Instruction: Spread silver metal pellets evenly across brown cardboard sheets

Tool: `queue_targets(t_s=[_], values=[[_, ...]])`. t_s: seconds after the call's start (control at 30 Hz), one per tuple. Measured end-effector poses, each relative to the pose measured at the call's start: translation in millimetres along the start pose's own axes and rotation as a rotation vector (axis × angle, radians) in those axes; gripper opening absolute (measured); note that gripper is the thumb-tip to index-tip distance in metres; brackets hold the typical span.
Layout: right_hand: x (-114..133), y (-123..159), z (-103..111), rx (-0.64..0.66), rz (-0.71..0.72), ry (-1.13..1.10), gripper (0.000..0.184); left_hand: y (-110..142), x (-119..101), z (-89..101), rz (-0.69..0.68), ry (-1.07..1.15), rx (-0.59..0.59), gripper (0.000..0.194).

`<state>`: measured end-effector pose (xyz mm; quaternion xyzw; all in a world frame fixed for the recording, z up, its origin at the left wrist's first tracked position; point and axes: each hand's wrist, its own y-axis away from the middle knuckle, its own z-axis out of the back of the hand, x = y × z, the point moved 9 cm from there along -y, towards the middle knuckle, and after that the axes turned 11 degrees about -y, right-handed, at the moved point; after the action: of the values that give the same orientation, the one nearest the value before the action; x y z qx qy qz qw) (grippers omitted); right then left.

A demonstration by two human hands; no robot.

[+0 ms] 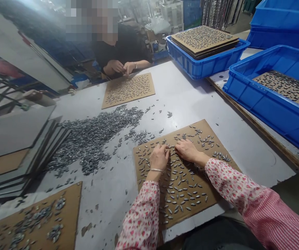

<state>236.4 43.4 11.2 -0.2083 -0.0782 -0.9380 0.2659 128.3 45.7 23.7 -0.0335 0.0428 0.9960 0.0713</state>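
A brown cardboard sheet (209, 187) lies on the grey table in front of me, strewn with several small grey metal pieces (180, 194). My left hand (159, 157) rests on the sheet with its fingers curled down onto pieces near the middle. My right hand (187, 150) lies beside it, fingers bent and pressed on the cardboard among the pieces. The fingertips of both hands nearly meet. What each hand pinches is too small to make out.
A big heap of grey pieces (92, 139) covers the table to the left. A person opposite works at another cardboard sheet (128, 89). Blue crates (204, 66) (272, 107) with loaded sheets stand right. A third sheet (34, 218) lies near left.
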Motion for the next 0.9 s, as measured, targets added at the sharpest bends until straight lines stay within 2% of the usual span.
queue_targets(t_s=[0.23, 0.37, 0.53, 0.67, 0.73, 0.9], values=[[-14.3, -9.2, 10.7, -0.039, -0.122, -0.073, 0.023, -14.6, -10.1, -4.0, -0.056, -0.119, -0.005, 0.027], [-18.8, -20.2, 11.6, -0.044, -0.142, -0.073, 0.021, -15.5, -12.5, -7.8, -0.105, -0.168, -0.009, 0.028], [-13.4, -33.8, 4.7, -0.001, -0.077, -0.039, 0.023, -8.4, 4.8, -15.4, -0.114, -0.075, 0.003, 0.025], [-10.5, -40.5, 2.8, 0.051, -0.041, -0.018, 0.025, -2.3, 34.5, 0.5, -0.005, 0.067, -0.056, 0.023], [-11.6, -42.6, 4.4, 0.055, -0.052, -0.017, 0.024, -0.1, 40.5, 10.4, 0.037, 0.101, -0.035, 0.020], [-14.0, -45.3, 9.7, -0.015, -0.072, -0.042, 0.022, -2.7, 22.3, 21.2, 0.039, 0.043, 0.036, 0.021]])
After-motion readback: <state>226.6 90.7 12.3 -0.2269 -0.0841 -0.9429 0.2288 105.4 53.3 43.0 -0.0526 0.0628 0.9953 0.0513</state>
